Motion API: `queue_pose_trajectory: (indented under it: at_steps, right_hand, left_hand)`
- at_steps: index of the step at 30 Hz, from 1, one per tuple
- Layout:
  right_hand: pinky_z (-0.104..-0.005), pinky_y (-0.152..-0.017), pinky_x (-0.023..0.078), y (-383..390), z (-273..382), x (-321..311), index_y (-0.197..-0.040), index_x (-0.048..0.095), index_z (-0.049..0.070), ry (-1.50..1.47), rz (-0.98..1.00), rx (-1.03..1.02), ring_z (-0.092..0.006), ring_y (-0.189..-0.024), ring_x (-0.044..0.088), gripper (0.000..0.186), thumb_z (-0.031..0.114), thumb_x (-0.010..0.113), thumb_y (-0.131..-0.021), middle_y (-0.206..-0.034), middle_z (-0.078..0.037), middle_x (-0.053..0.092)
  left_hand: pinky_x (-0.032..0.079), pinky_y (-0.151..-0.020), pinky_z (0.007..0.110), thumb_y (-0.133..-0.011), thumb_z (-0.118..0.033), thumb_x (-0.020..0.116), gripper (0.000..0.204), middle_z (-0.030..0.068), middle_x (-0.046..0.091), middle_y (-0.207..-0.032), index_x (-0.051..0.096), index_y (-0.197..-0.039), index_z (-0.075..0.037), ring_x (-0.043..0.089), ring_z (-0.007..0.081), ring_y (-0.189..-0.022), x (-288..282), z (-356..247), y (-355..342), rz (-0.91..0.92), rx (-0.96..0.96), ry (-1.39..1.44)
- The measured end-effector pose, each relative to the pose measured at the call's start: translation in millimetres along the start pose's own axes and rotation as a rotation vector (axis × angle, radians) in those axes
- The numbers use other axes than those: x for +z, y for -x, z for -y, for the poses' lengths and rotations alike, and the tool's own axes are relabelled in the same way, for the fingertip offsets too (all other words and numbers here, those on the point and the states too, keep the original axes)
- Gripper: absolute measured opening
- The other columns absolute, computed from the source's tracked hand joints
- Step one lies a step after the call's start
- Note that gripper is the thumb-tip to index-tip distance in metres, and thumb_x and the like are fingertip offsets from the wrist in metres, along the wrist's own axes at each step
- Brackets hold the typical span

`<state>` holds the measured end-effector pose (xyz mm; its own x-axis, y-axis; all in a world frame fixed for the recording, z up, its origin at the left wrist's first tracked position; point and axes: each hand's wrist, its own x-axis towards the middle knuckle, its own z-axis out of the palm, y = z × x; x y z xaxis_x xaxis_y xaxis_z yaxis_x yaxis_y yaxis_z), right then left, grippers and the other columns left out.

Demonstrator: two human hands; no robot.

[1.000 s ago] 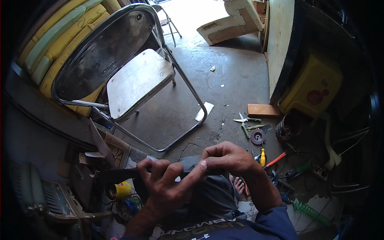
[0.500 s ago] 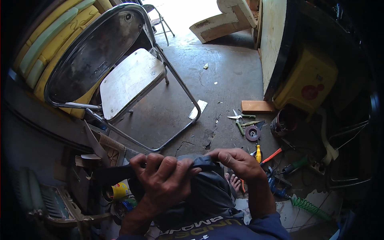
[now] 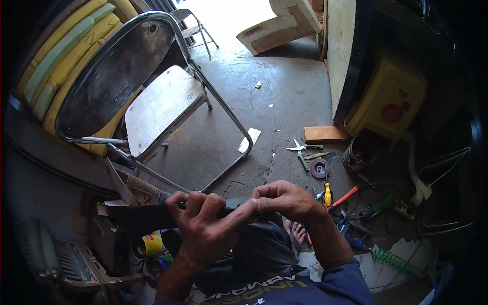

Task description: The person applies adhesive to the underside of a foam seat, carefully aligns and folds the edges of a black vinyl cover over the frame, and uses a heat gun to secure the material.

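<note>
A dark, flat, padded-looking piece lies across my lap, its exact kind hard to make out. My left hand is closed over its edge, the index finger stretched toward the right. At the piece's right part, my right hand is closed in a pinch, thumb and fingertips meeting the tip of the left index finger. Whatever is between those fingertips is too small or hidden to name. My dark trousers show beneath both hands.
A metal folding chair stands ahead on the left, beside stacked yellow foam. On the floor to the right lie pruning shears, an abrasive disc, a yellow-handled screwdriver, a wooden block and a green coiled hose.
My right hand has shifted left and its fingertips now meet my left index finger, which has stretched out to the right. The whole view has shifted slightly.
</note>
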<state>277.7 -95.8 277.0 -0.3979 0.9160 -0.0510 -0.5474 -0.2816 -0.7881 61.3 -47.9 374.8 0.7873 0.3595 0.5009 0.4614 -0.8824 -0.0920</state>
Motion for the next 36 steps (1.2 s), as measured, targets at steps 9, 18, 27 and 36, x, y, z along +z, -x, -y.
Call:
queue_pose_trajectory:
  at_steps: [9,18,27,36]
  right_hand:
    - [-0.0329,-0.091,0.052,11.0,-39.6,32.6,-0.121,0.068,0.000,0.691,-1.004,-0.745,-0.0204,-0.102,0.066,0.023,0.013,0.065,-0.102,-0.109,-0.014,0.068]
    - [-0.0390,-0.081,0.058,9.9,-62.3,57.0,-0.112,0.075,0.004,1.027,-0.917,-0.953,-0.0297,-0.094,0.072,0.033,0.002,0.083,-0.080,-0.104,-0.013,0.074]
    - [-0.0392,-0.078,0.059,16.7,-38.0,39.7,-0.108,0.075,0.001,1.077,-0.660,-0.833,-0.0286,-0.090,0.074,0.025,0.001,0.080,-0.083,-0.098,-0.013,0.075]
    - [-0.0394,-0.078,0.060,7.4,-29.8,47.3,-0.106,0.073,-0.001,1.025,-0.576,-0.750,-0.0308,-0.091,0.075,0.021,0.000,0.078,-0.085,-0.098,-0.016,0.075]
  left_hand:
    - [0.031,-0.082,0.046,-0.075,-0.038,0.088,0.024,-0.0012,0.050,-0.079,0.074,-0.087,-0.023,0.050,0.0210,-0.078,-0.3,-8.1,-0.6,-0.009,-0.113,-0.034]
    - [0.030,-0.080,0.045,-0.073,-0.035,0.089,0.025,-0.0010,0.050,-0.079,0.073,-0.087,-0.022,0.051,0.0206,-0.078,1.8,-8.6,-1.4,0.006,-0.100,-0.039]
    - [0.028,-0.079,0.045,-0.073,-0.032,0.086,0.021,-0.0014,0.048,-0.079,0.070,-0.084,-0.023,0.051,0.0197,-0.078,4.1,-13.9,-1.7,0.007,-0.112,-0.061]
    - [0.031,-0.079,0.044,-0.078,-0.027,0.079,0.018,-0.0007,0.051,-0.083,0.071,-0.093,-0.020,0.054,0.0189,-0.082,1.6,-10.4,-5.1,0.029,-0.113,-0.044]
